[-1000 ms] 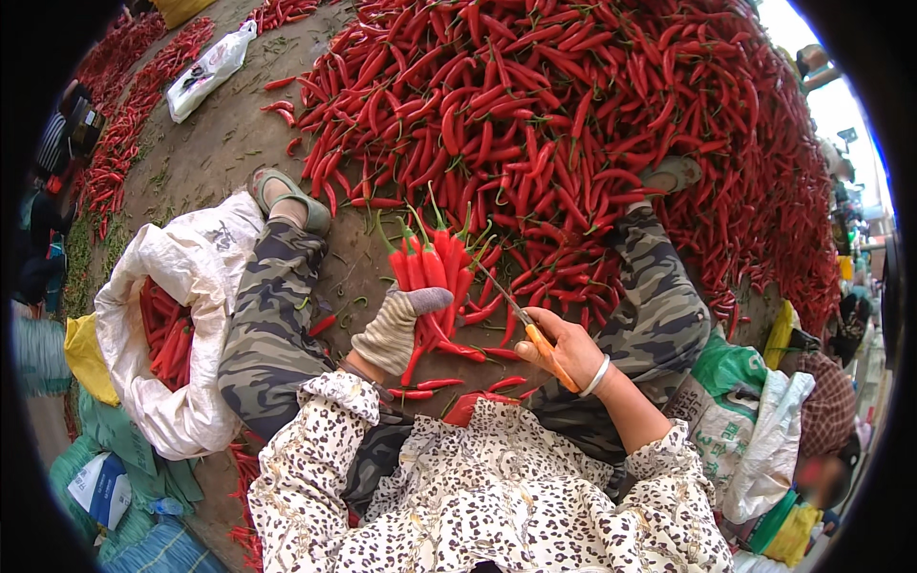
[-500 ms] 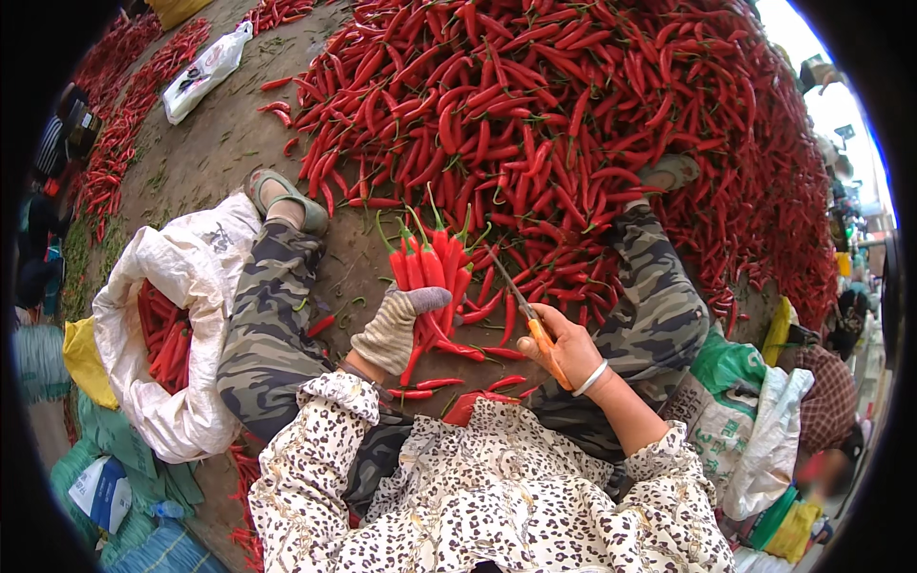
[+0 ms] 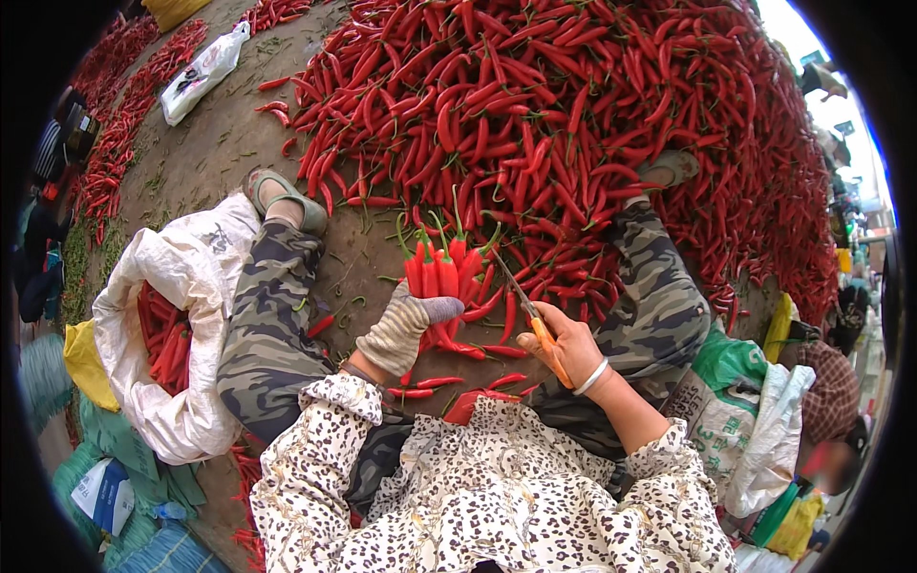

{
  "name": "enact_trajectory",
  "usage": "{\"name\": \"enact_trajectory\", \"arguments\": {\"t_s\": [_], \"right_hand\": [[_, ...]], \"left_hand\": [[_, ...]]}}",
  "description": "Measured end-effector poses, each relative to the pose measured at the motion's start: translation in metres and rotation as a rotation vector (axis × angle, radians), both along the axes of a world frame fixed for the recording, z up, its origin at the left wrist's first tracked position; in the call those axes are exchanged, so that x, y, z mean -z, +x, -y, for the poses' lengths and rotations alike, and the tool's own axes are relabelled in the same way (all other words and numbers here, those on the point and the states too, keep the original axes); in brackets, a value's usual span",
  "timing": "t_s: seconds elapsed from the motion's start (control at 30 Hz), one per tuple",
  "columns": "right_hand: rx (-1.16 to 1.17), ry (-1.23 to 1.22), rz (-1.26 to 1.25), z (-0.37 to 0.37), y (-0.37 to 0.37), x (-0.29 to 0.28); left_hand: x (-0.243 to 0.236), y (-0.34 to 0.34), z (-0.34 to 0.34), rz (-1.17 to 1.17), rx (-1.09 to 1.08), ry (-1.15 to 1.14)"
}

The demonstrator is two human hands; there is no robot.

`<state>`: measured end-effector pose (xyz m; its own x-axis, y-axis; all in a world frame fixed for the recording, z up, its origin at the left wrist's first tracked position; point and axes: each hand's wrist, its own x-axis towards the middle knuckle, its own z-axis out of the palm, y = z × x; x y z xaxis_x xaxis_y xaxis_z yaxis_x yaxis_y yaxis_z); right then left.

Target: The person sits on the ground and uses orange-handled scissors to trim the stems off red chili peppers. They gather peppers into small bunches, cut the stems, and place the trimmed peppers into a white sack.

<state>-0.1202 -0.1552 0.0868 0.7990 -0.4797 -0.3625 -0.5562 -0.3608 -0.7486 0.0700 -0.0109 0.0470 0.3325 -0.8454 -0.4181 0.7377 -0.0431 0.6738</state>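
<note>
A striped knit glove covers my left hand (image 3: 396,329), which is closed round a bunch of red chili peppers (image 3: 438,277). Their green stems stick up past the fingers. In my bare right hand (image 3: 579,351), with a white bangle at the wrist, is a pair of scissors (image 3: 542,334) with orange handles. The blades point up and left, their tips close to the right side of the bunch. Whether the blades are apart cannot be made out. Several loose chilies (image 3: 439,382) lie below the hands, near my lap.
A large heap of red chilies (image 3: 535,105) spreads ahead, between and beyond my feet. Left of my leg stands an open white sack (image 3: 124,372) holding chilies. A white plastic bag (image 3: 205,72) lies on the ground farther off. More sacks (image 3: 764,430) lie at the right.
My left hand has shifted slightly to the right and down with the bunch, and the stems sit lower. My right hand and the scissors have hardly moved.
</note>
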Motion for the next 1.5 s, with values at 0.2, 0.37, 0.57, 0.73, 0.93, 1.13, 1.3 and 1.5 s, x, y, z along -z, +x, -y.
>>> {"name": "enact_trajectory", "arguments": {"t_s": [0.2,0.37,0.57,0.73,0.93,1.13,1.3,1.5], "right_hand": [[-0.021,0.043,0.003,0.002,-0.009,0.004],[-0.095,0.057,0.009,0.002,-0.008,0.002],[-0.061,0.047,-0.064,0.004,-0.003,-0.009],[-0.019,-0.045,-0.018,0.005,-0.008,-0.012],[-0.109,-0.05,-0.029,0.019,-0.006,-0.016],[-0.167,-0.083,-0.076,0.025,0.002,-0.025],[-0.1,-0.119,-0.062,0.024,0.004,-0.021],[-0.104,-0.106,-0.068,0.021,-0.003,-0.021]], "left_hand": [[-0.012,-0.002,0.005,-0.089,-0.076,-0.084],[0.014,-0.007,0.002,0.01,-0.091,-0.059],[0.019,-0.008,0.003,0.159,-0.018,0.018],[0.01,-0.007,0.003,-0.212,-0.042,-0.103],[0.032,-0.002,0.002,-0.002,0.028,-0.023],[0.031,-0.009,0.006,-0.043,0.046,-0.078],[0.016,-0.014,0.007,0.047,0.007,-0.013],[0.077,-0.009,0.008,0.667,0.08,0.046]]}}
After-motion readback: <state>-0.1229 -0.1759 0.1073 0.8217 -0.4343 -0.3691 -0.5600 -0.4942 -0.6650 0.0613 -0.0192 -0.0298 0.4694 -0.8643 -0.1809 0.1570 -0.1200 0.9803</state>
